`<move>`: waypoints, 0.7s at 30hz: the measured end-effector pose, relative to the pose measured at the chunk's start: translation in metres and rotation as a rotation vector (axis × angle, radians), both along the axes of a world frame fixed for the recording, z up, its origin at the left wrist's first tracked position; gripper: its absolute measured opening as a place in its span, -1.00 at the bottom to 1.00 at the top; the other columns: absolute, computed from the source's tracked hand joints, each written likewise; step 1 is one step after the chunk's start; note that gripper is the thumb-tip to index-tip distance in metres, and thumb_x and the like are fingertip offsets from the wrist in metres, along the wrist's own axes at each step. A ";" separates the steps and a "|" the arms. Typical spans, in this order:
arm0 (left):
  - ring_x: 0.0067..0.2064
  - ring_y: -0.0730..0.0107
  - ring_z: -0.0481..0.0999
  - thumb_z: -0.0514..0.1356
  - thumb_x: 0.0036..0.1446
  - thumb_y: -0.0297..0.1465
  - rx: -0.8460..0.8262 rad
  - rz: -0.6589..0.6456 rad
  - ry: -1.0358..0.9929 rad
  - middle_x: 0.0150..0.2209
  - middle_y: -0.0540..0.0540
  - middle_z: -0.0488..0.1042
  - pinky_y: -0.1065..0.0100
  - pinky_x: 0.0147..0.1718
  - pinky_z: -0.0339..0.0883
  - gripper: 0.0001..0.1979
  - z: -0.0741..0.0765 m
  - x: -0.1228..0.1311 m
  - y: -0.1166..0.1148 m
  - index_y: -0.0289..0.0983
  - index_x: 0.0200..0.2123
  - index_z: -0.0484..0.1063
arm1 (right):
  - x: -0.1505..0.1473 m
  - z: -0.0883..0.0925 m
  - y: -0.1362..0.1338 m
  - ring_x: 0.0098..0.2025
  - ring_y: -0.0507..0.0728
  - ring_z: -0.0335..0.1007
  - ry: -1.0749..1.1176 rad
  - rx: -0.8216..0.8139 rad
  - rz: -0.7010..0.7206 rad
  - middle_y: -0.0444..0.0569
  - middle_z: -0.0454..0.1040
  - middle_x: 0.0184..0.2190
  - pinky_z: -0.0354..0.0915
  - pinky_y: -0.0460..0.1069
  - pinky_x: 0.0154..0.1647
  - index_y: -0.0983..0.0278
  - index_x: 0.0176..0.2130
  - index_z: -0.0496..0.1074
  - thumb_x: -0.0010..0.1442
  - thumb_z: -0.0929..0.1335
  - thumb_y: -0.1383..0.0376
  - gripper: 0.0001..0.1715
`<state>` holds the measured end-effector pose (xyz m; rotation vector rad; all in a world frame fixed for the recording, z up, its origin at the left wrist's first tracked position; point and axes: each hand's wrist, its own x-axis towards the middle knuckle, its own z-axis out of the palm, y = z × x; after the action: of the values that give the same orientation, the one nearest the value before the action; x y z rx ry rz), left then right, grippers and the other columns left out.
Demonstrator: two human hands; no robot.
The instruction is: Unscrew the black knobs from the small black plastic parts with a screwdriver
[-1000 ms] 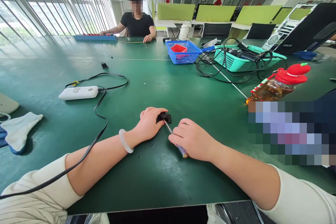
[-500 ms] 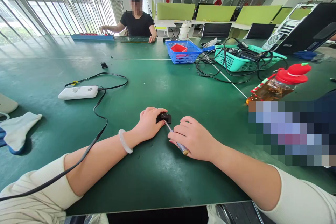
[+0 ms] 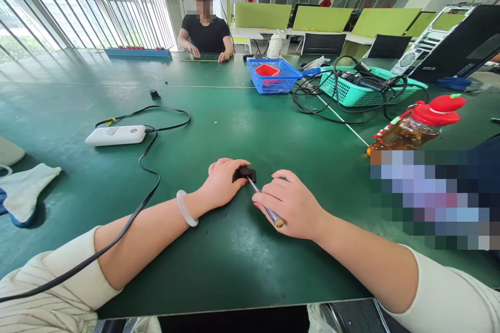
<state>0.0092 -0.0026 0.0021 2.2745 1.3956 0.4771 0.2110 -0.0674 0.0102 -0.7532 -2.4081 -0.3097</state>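
A small black device [image 3: 250, 174], its exact kind too small to make out, lies on the green table [image 3: 219, 270]. My left hand [image 3: 224, 182] grips it from the left, with fingers along its far side and the thumb at the near edge. In my right hand [image 3: 291, 205] is a screwdriver [image 3: 275, 217], its handle held between thumb and fingers. The thin metal shaft slants up and left, and its tip meets the device by my left thumb. My fingers partly cover the device.
A black cable runs from a white power bank [image 3: 116, 136] across my left forearm. A glove [image 3: 33, 192] lies far left. Farther back stand a blue basket [image 3: 273, 83], a green basket [image 3: 347, 94] with tangled cables and a red-capped bottle [image 3: 417, 127]. A person [image 3: 207, 31] sits opposite.
My right hand and the screwdriver have shifted slightly right; the tip still touches the device. The person opposite has drawn one hand back from the blue strip toward their body.
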 end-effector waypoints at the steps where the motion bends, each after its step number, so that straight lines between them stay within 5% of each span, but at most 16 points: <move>1: 0.24 0.10 0.29 0.19 0.18 -0.40 -0.002 0.001 0.000 0.10 -0.05 0.50 -0.05 0.25 0.08 -0.60 0.000 0.000 0.000 -0.09 0.10 0.39 | 0.000 0.000 0.000 -0.40 0.07 0.24 0.000 -0.002 -0.001 -0.12 0.47 -0.46 0.17 0.07 0.03 0.27 -0.26 0.48 0.20 0.34 0.40 -0.89; 10: 0.22 0.11 0.32 0.18 0.18 -0.42 -0.002 0.000 0.013 0.11 -0.06 0.50 -0.02 0.26 0.08 -0.59 0.002 0.000 -0.002 -0.11 0.11 0.37 | 0.003 0.001 0.000 -0.38 0.09 0.23 -0.131 -0.023 0.017 -0.09 0.44 -0.43 0.13 0.10 0.04 0.27 -0.25 0.49 0.09 0.34 0.40 -0.83; 21: 0.21 0.08 0.34 0.17 0.17 -0.39 0.014 -0.013 0.006 0.08 -0.06 0.51 -0.05 0.25 0.10 -0.62 -0.001 0.000 -0.001 -0.09 0.08 0.38 | 0.003 0.000 0.000 -0.39 0.08 0.22 -0.048 -0.020 0.014 -0.09 0.43 -0.44 0.16 0.10 0.03 0.28 -0.28 0.47 0.09 0.34 0.43 -0.85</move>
<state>0.0090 -0.0033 0.0012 2.2971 1.3832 0.4775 0.2144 -0.0676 0.0103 -0.7459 -2.4633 -0.3017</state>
